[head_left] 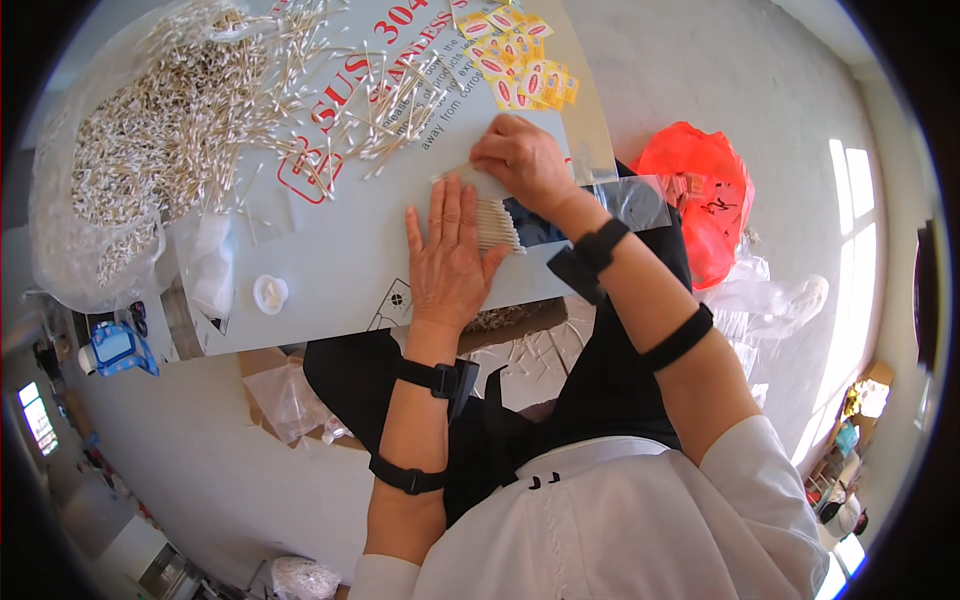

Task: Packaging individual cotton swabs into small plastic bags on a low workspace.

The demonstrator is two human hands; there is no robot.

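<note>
A neat row of cotton swabs (pixel 497 226) lies side by side near the front edge of the sheet-covered table (pixel 330 270). My left hand (pixel 450 250) rests flat over the left part of the row, fingers stretched out and pointing away from me. Just beyond the row, my right hand (pixel 525 165) is closed in a pinch, its fingertips close to the left fingertips. Whatever it pinches is too small and hidden to make out. Beside the swabs, under my right wrist, a dark flat strip (pixel 540 228) shows next to clear plastic film (pixel 638 202).
At the far left a large clear bag (pixel 60 160) spills a heap of swabs (pixel 150 150); loose swabs (pixel 385 125) scatter across the middle. Yellow-and-red packets (pixel 520 60) lie at the far right. A small white round container (pixel 270 294) sits near the front. A red bag (pixel 700 190) stands right of the table.
</note>
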